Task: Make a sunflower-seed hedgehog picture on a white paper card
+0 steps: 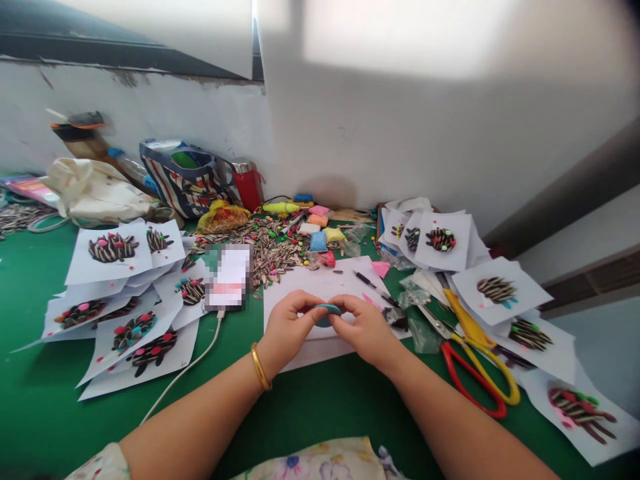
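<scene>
Both my hands meet over a white sheet of paper (320, 283) near the middle of the green table (45, 400). My left hand (286, 328), with a gold bangle on its wrist, and my right hand (367, 330) pinch a flat teal piece of clay (326, 311) between their fingertips. The clay is a curved strip held just above the paper. Fingers of both hands are closed on it.
Sunflower seeds (265, 253) lie heaped behind the paper beside coloured clay blocks (320, 230) and a phone (229, 277) on a white cable. Sheets with seed-and-clay pictures (135, 333) spread left and right. Red and yellow scissors (475, 367) lie right. Bags and a red flask (249, 183) stand against the wall.
</scene>
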Available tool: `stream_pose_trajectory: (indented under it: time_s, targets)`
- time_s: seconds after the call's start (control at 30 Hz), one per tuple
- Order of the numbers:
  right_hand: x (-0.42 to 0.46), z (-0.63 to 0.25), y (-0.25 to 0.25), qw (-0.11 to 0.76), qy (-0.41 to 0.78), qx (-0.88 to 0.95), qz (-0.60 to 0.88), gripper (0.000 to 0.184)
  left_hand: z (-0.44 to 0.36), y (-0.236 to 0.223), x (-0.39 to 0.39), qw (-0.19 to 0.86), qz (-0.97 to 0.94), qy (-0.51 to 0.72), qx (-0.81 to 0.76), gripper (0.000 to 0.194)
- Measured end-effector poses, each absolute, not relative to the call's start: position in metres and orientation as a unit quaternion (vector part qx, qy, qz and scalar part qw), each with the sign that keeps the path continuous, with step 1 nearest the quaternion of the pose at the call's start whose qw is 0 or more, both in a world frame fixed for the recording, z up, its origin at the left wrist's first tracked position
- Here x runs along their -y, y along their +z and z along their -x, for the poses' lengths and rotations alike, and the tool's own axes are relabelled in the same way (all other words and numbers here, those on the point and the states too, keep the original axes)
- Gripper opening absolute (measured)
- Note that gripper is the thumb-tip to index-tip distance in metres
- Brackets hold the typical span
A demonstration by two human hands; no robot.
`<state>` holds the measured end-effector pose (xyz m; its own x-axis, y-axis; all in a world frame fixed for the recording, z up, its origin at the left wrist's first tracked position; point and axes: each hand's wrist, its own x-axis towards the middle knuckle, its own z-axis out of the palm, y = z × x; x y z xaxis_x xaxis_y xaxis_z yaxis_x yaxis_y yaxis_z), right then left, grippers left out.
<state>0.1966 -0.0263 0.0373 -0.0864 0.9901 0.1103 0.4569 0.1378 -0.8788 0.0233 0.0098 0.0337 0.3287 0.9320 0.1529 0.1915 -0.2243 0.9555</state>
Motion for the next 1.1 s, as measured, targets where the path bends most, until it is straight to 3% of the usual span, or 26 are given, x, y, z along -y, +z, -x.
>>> stream_pose_trajectory:
  time_s: [0.13,0.27,0.47,0.6,0.8,0.93,1.1]
  targets:
    - [0.0252,-0.1979,0.0387,0.395,0.328,0.644,0.567,0.009,-0.0238,0.0337,-0.0096,0.485,-0.648,0.419,-0.411,0.022]
    - [0.0262,-0.1961,0.0394,0.389,0.332,0.662,0.548,0.007,-0.0242,0.0334,-0.0100,0.448,-0.681,0.408,-0.411,0.012]
    - [0.0268,-0.1954,0.0411,0.391,0.328,0.653,0.559,0.007,-0.0244,0.0339,-0.0096,0.465,-0.671,0.418,-0.400,0.020]
    - [0.0269,-0.1961,0.0415,0.393,0.337,0.659,0.546,0.008,-0.0238,0.0334,-0.0102,0.433,-0.689,0.414,-0.407,0.010]
    - [0.0272,-0.1975,0.0390,0.394,0.342,0.649,0.554,0.010,-0.0252,0.0316,-0.0075,0.506,-0.643,0.421,-0.392,0.031]
    - [0.0278,-0.1967,0.0379,0.379,0.354,0.646,0.560,0.009,-0.0252,0.0351,-0.0071,0.455,-0.690,0.400,-0.397,0.015]
    - [0.0262,-0.1991,0.0394,0.410,0.360,0.634,0.547,0.013,-0.0253,0.0355,-0.0091,0.532,-0.614,0.404,-0.420,0.024]
